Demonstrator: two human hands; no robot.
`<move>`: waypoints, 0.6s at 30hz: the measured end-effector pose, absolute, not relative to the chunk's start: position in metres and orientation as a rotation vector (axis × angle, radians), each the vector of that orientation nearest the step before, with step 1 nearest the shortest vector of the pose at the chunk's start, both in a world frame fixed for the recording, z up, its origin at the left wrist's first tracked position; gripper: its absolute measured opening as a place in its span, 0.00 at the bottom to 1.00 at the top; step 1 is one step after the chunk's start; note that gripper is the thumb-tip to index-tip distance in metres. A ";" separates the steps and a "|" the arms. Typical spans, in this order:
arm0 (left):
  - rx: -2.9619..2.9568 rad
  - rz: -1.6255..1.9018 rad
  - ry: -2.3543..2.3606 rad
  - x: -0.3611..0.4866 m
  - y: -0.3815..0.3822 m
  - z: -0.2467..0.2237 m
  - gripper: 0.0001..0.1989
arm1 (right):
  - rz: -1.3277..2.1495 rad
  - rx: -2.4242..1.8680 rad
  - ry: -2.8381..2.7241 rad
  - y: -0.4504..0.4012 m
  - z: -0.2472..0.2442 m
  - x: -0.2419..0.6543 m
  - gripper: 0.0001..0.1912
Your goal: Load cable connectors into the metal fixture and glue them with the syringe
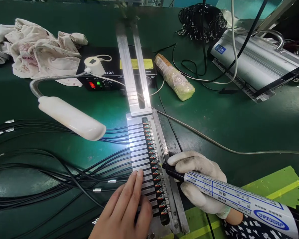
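Note:
A metal fixture (173,196) holds a column of small connectors with exposed coloured wires, each on a black cable (117,129) running off to the left. In my gloved right hand (201,179) is a large white and blue labelled glue tube (226,196), its fine tip close to a connector (155,162) around the middle of the column. Whether the tip touches it cannot be made out. My bare left hand (127,209) lies over the cables at the fixture's left side, fingers extended, fingertips on the metal.
A white lamp head (72,118) hangs over the cables. Behind stand a black control box (112,79), a crumpled cloth (45,49), a wrapped roll (174,78) and a silver lamp housing (261,59). Black cords (201,21) lie at the back; a green mat (276,189) is at right.

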State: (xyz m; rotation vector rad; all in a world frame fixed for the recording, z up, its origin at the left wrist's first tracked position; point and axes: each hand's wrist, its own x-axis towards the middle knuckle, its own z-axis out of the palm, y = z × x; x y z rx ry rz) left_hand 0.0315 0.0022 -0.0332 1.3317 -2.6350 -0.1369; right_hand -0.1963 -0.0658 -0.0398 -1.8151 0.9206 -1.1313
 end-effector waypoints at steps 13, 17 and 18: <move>1.313 -0.115 -2.644 0.030 0.001 -0.032 0.04 | -1.119 -1.848 0.916 -0.068 -0.040 -0.197 0.14; 1.319 -0.107 -2.655 0.031 0.001 -0.033 0.05 | -1.122 -1.836 0.904 -0.068 -0.041 -0.199 0.15; 1.321 -0.111 -2.653 0.031 0.001 -0.033 0.05 | -1.127 -1.838 0.903 -0.068 -0.041 -0.199 0.15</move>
